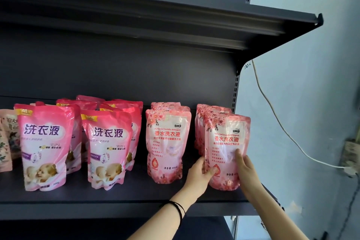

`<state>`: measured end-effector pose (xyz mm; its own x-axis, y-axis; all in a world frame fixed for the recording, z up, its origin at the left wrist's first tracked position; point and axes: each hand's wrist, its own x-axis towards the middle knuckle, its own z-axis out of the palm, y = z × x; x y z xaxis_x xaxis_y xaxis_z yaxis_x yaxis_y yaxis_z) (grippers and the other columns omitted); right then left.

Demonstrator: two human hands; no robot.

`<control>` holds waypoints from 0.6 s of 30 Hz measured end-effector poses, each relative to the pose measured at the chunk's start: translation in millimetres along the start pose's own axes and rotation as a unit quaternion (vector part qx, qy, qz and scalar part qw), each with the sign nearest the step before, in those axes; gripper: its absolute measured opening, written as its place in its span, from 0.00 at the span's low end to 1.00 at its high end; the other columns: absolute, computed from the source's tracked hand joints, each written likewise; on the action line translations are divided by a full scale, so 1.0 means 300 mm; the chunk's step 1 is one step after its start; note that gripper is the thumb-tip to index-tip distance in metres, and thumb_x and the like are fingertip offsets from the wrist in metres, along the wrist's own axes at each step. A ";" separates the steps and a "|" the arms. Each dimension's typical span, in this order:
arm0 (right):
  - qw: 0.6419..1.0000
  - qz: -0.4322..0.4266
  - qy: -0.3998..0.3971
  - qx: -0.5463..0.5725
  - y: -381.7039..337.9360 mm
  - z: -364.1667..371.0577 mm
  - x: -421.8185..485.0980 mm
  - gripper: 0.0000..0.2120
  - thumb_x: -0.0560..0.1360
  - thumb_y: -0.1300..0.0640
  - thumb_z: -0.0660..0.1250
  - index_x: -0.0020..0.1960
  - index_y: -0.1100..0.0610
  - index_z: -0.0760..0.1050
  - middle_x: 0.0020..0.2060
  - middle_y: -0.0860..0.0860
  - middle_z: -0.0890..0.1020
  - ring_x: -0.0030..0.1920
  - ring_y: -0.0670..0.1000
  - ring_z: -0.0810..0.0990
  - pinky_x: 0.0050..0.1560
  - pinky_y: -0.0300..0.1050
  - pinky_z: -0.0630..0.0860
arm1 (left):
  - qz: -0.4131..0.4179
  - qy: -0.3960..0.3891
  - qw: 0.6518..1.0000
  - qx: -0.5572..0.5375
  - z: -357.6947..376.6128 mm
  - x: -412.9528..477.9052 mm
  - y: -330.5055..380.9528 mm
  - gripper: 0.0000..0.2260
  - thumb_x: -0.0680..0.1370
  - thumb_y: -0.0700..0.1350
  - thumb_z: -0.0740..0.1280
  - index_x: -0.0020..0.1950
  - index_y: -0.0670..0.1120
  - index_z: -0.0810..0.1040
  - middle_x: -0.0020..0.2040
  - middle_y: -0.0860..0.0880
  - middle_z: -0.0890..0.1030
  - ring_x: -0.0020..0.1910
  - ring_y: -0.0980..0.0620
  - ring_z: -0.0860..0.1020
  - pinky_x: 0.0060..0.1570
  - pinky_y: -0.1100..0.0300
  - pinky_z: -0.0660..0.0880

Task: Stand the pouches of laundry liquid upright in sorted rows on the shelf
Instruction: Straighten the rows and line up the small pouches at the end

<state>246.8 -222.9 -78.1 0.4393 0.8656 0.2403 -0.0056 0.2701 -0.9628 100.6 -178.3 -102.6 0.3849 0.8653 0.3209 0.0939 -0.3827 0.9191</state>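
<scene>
Near the right end of the dark shelf (116, 195), by its front edge, a pale floral pouch (227, 142) stands upright, heading a row of its kind. The left hand (198, 173) grasps its lower left edge. The right hand (246, 171) grasps its lower right edge, thumb on the front. Leftward stand a second floral row (167, 142) and two rows of bright pink pouches (45, 146).
</scene>
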 end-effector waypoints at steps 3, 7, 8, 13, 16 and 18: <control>1.000 0.004 0.004 0.007 0.001 0.005 0.006 0.25 0.78 0.39 0.58 0.63 0.59 0.70 0.53 0.59 0.83 0.49 0.59 0.85 0.49 0.60 0.81 | -0.003 0.004 1.000 0.003 0.006 -0.005 0.021 0.21 0.77 0.48 0.68 0.69 0.49 0.69 0.63 0.53 0.78 0.62 0.57 0.75 0.65 0.56 0.72; 1.000 0.006 0.007 0.000 0.010 -0.002 0.013 0.29 0.75 0.36 0.59 0.63 0.59 0.70 0.52 0.59 0.83 0.49 0.59 0.85 0.50 0.61 0.81 | -0.008 -0.007 1.000 0.014 0.009 -0.029 0.037 0.21 0.77 0.49 0.67 0.69 0.50 0.68 0.63 0.54 0.77 0.62 0.58 0.75 0.65 0.57 0.71; 1.000 0.007 0.005 -0.002 0.011 -0.006 0.009 0.28 0.75 0.36 0.60 0.62 0.59 0.70 0.52 0.59 0.83 0.50 0.59 0.84 0.51 0.61 0.81 | -0.006 -0.012 1.000 0.023 0.005 -0.036 0.038 0.21 0.78 0.50 0.67 0.69 0.50 0.68 0.63 0.55 0.77 0.61 0.59 0.75 0.65 0.59 0.71; 0.995 -0.003 -0.015 -0.096 0.026 -0.040 -0.038 0.27 0.71 0.38 0.65 0.57 0.60 0.71 0.50 0.56 0.83 0.50 0.56 0.84 0.50 0.56 0.81 | -0.001 -0.037 0.994 0.101 -0.033 -0.063 0.041 0.19 0.78 0.49 0.67 0.67 0.48 0.70 0.61 0.53 0.78 0.56 0.60 0.76 0.55 0.71 0.70; 0.987 -0.026 -0.010 -0.160 0.050 -0.056 -0.062 0.23 0.71 0.47 0.70 0.58 0.61 0.68 0.51 0.55 0.80 0.50 0.51 0.81 0.48 0.49 0.79 | 0.010 -0.036 0.990 0.138 -0.045 -0.074 0.031 0.17 0.77 0.48 0.67 0.65 0.47 0.71 0.58 0.52 0.79 0.50 0.61 0.75 0.48 0.75 0.68; 0.982 -0.038 -0.016 -0.184 0.058 -0.055 -0.070 0.24 0.71 0.53 0.73 0.60 0.60 0.66 0.53 0.52 0.79 0.51 0.49 0.81 0.49 0.47 0.79 | 0.013 -0.025 0.989 0.148 -0.043 -0.074 0.027 0.17 0.78 0.48 0.67 0.65 0.47 0.72 0.59 0.52 0.79 0.50 0.62 0.74 0.46 0.78 0.68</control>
<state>252.3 -243.4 -101.9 0.3968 0.8636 0.3111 0.3540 0.1687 -0.9199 80.9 -196.3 -99.2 0.4357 0.8394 0.3249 0.3456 -0.4893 0.8007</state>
